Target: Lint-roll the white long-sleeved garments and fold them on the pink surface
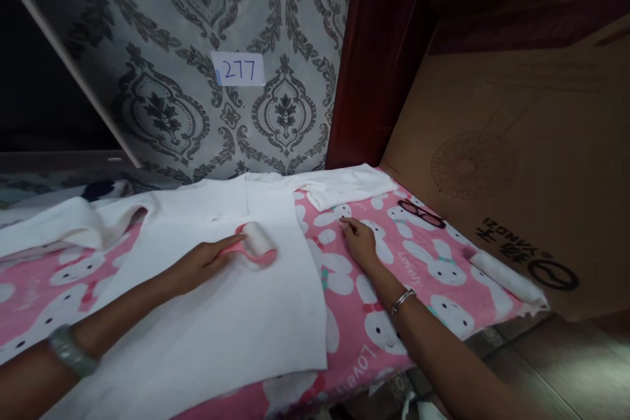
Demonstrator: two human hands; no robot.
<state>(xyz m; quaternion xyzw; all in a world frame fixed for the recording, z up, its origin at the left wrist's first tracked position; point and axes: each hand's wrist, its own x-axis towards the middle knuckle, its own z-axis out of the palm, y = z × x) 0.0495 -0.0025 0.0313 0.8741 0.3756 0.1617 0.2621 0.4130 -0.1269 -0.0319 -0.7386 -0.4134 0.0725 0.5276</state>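
Note:
My left hand (212, 257) is closed around the handle of a pink lint roller (260, 244). The roller's white cylinder rests on the upper chest of a white long-sleeved top (236, 315), which lies spread out flat. My right hand (360, 241) hovers at or just above the pink rabbit-print cloth (344, 335), to the right of the top. Its fingers are curled together in a pinch; whatever is between them, if anything, is too small to make out. One sleeve (344, 187) stretches away to the right behind that hand.
Dark-framed glasses (422, 213) and a white roll (509, 279) lie along the cloth's right side. A large cardboard box (492, 111) stands at the right edge. Behind are patterned wallpaper with a paper label (239, 69) reading 277, and a dark screen (49, 79) at left.

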